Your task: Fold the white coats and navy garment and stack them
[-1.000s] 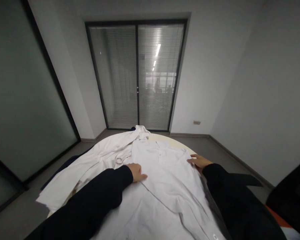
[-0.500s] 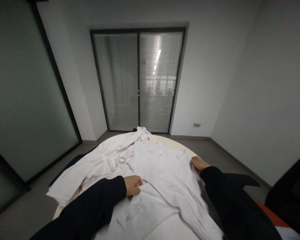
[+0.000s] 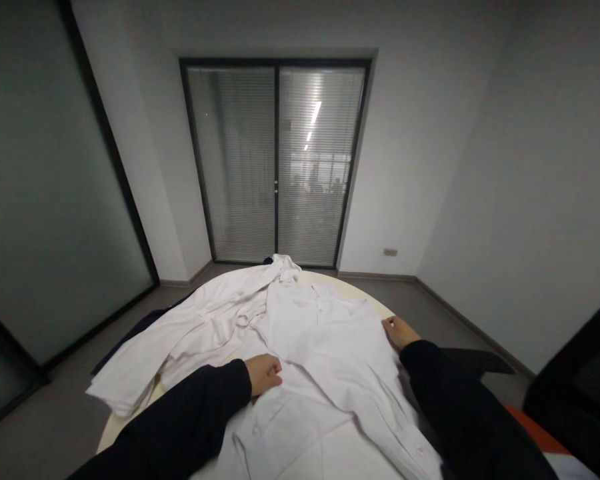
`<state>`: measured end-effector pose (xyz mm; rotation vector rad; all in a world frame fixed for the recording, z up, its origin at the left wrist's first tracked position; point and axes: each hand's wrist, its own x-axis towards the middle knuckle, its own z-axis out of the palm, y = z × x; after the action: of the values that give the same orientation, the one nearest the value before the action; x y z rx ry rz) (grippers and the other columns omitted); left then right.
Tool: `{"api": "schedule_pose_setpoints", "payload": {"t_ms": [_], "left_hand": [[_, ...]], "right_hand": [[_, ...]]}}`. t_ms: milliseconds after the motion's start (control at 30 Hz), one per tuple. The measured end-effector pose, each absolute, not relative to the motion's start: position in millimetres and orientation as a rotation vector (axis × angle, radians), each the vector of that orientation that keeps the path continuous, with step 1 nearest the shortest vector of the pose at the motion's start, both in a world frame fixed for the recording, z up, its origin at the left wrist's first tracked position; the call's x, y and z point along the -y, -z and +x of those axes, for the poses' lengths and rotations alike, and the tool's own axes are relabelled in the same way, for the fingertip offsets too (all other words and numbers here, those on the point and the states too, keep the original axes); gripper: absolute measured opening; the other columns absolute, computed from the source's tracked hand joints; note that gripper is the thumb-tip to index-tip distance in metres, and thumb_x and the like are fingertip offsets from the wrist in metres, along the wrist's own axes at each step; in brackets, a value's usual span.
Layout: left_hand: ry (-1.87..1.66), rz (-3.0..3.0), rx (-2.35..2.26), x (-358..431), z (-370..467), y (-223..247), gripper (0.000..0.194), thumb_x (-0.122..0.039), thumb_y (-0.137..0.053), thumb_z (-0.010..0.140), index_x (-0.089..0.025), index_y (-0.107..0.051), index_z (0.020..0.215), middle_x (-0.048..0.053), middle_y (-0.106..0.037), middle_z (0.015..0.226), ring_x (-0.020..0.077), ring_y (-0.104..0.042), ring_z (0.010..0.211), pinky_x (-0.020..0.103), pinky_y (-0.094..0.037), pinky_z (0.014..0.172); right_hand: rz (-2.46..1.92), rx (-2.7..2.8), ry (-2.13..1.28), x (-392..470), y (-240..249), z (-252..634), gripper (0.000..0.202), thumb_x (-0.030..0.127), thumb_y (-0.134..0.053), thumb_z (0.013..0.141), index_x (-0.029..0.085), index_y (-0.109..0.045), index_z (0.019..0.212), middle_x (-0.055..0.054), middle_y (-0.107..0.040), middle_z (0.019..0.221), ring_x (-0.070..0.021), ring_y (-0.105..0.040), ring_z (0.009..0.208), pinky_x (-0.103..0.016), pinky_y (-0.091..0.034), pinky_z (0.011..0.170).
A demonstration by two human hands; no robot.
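A white buttoned shirt (image 3: 330,347) lies spread over the round table, its collar end at the far side and creased folds of cloth nearer me. My left hand (image 3: 264,373) rests on the shirt's left part, fingers curled closed on the cloth; the fingertips are partly hidden. At the right edge of the same shirt, my right hand (image 3: 399,332) pinches the fabric between thumb and fingers. To the left lies another white garment (image 3: 200,327), crumpled and hanging over the table's edge.
The pale round table (image 3: 365,291) shows along its far rim. Dark cloth (image 3: 140,333) pokes out beneath the left garment. A black chair (image 3: 580,393) stands at the right, near something orange-red (image 3: 535,427). Beyond the table is a glazed door with blinds (image 3: 275,167).
Both hands stay at nearly the same places on the shirt. The shirt's right side lies a little smoother, and the view has shifted slightly.
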<state>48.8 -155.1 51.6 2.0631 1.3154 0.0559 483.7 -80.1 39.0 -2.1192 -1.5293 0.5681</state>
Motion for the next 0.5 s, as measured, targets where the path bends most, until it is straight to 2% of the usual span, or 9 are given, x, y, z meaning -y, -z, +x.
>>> {"api": "schedule_pose_setpoints", "payload": {"t_ms": [133,267,367,500], "left_hand": [[-0.075,2.084,-1.314,155.4,47.8,-52.9,0.003,-0.02,-0.053,0.078,-0.019,-0.055,0.08,-0.005,-0.054,0.061,0.0142,-0.054,0.061,0.024,-0.035,0.058],[-0.148,2.143,-1.349,152.7,45.0,-46.6,0.008,-0.02,-0.052,0.081,-0.018,-0.059,0.083,-0.003,-0.056,0.063,0.0144,-0.055,0.064,0.024,-0.035,0.06],[-0.222,2.202,-1.396,147.9,44.4,-40.3,0.012,-0.021,-0.05,0.083,-0.018,-0.061,0.087,-0.002,-0.06,0.066,0.0151,-0.057,0.066,0.024,-0.036,0.062],[-0.242,2.297,-1.514,141.8,44.6,-38.7,0.017,-0.026,-0.048,0.086,-0.02,-0.062,0.093,0.002,-0.066,0.074,0.0181,-0.061,0.073,0.026,-0.036,0.064]], "right_hand": [[-2.044,1.559,-0.793,85.2,-41.4,486.7,0.036,0.047,-0.049,0.082,0.017,-0.068,0.085,-0.01,-0.072,0.086,-0.025,-0.065,0.091,-0.031,-0.049,0.074],[-1.986,1.636,-1.029,93.1,-43.8,496.7,0.044,0.062,-0.061,0.069,0.018,-0.068,0.072,-0.009,-0.071,0.072,-0.0247,-0.065,0.071,-0.032,-0.05,0.06],[-1.996,1.654,-0.911,93.6,-40.5,504.0,0.052,0.07,-0.063,0.062,0.018,-0.064,0.066,-0.008,-0.068,0.067,-0.023,-0.063,0.067,-0.031,-0.048,0.06],[-2.01,1.57,-0.739,93.1,-37.2,506.2,0.055,0.07,-0.053,0.071,0.017,-0.066,0.077,-0.009,-0.071,0.08,-0.0234,-0.065,0.078,-0.031,-0.049,0.068]]}}
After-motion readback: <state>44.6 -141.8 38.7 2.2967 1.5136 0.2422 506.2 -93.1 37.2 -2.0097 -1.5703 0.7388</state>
